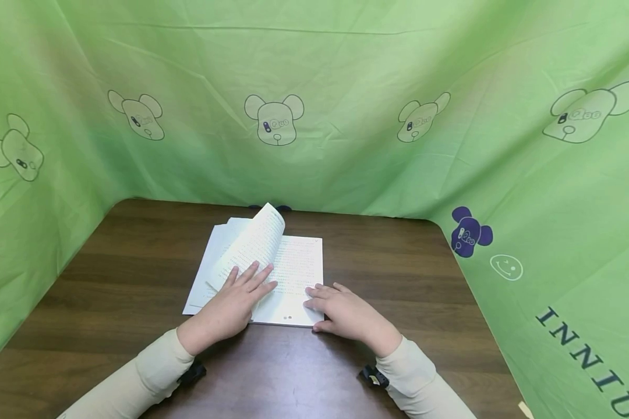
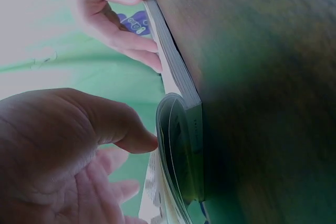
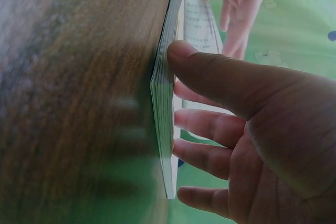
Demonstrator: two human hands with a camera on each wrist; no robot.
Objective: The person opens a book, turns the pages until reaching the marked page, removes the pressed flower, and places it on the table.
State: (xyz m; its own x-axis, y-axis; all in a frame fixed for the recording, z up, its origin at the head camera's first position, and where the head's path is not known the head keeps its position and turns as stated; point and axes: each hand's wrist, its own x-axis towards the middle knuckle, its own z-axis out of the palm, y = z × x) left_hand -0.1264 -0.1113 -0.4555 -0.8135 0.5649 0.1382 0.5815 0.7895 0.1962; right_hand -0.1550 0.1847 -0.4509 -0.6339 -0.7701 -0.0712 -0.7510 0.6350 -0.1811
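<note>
An open book (image 1: 303,265) with printed text lies on the table, its thick block of pages on the right. One page (image 1: 259,235) stands curled up over the left side, its upper corner raised. My left hand (image 1: 229,305) rests with spread fingers on the lower part of that page; in the left wrist view its thumb (image 2: 137,137) touches the bent pages near the spine. On the right, my right hand (image 1: 348,312) lays its fingertips on the right page's edge. Its thumb (image 3: 184,51) touches the page block's edge in the right wrist view.
The brown wooden table (image 1: 398,262) extends around the book. A green cloth (image 1: 346,70) printed with bear heads hangs behind the table and at both sides. A dark wrist device (image 1: 374,376) sits below the right sleeve, another (image 1: 193,372) below the left.
</note>
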